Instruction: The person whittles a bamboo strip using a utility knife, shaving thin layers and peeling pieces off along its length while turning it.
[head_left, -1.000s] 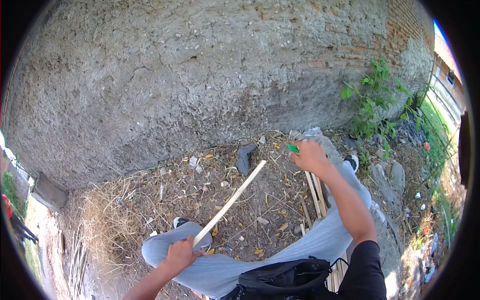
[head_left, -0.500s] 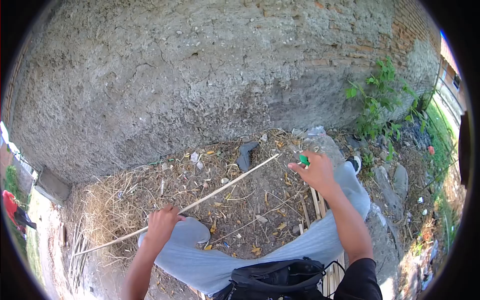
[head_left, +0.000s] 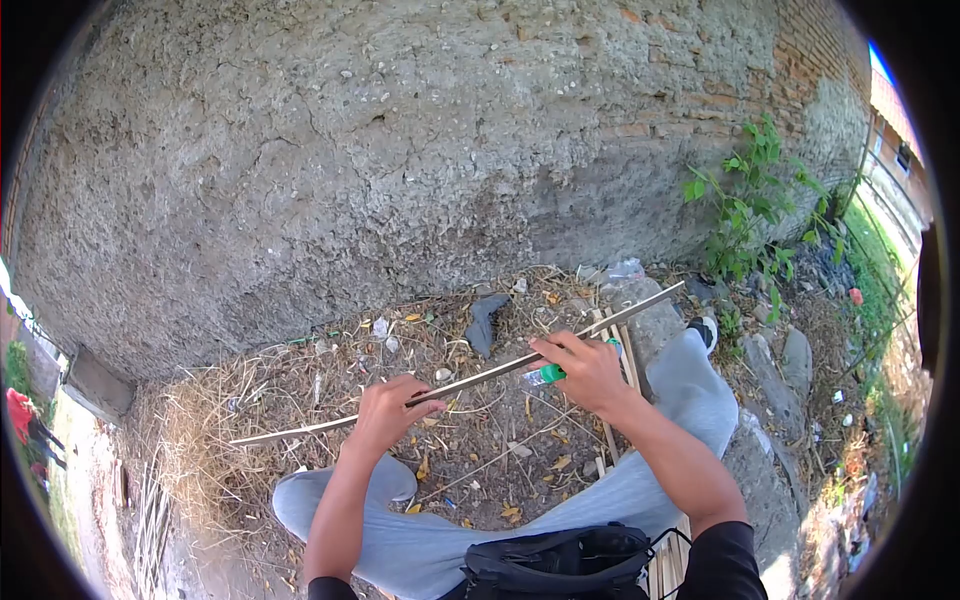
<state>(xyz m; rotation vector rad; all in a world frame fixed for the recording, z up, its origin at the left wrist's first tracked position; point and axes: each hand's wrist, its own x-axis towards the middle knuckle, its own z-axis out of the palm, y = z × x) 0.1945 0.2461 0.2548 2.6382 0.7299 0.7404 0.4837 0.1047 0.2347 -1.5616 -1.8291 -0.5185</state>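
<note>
A long thin wooden strip (head_left: pixel 490 373) slants across the view above my knees, its right end higher than its left. My left hand (head_left: pixel 388 411) is closed round it left of the middle. Right of the middle, my right hand (head_left: pixel 583 371) grips the strip between fingers and thumb. A green object (head_left: pixel 549 373), perhaps a tool handle, is also in my right hand, under the palm; its blade or tip is too small to make out.
A rough plastered wall (head_left: pixel 350 180) rises ahead. Several strips (head_left: pixel 628 362) lie by my right leg, near a large stone (head_left: pixel 645 300). Dry straw (head_left: pixel 195 430), a dark scrap (head_left: pixel 485 322) and a leafy plant (head_left: pixel 745 200) are around. A person in red (head_left: pixel 20 412) is at far left.
My right hand has come down and left onto the strip. The strip has shifted right, with my left hand moving up and right on or with it.
</note>
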